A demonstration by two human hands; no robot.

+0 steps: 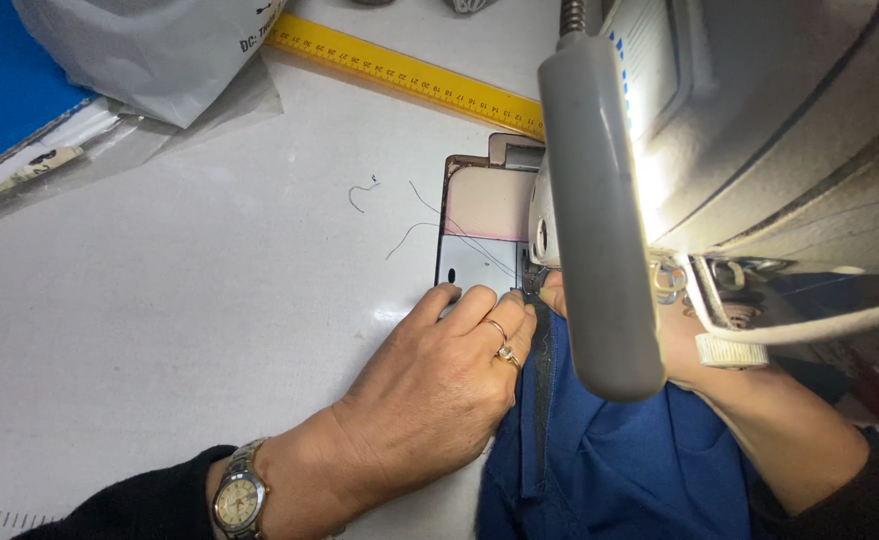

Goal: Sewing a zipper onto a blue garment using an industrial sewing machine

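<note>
Under the machine, both hands (left hand) press blue fabric.

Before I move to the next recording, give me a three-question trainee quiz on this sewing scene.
1. True or false: the left hand lies flat on the blue fabric by the sewing machine.
2. Which lies across the far side of the white table? A) scissors B) a yellow ruler C) a thread spool
3. Fill in: the left wrist wears a ____.

Key: 1 true; 2 B; 3 wristwatch. The right hand is mostly hidden behind the machine's lamp.
</note>
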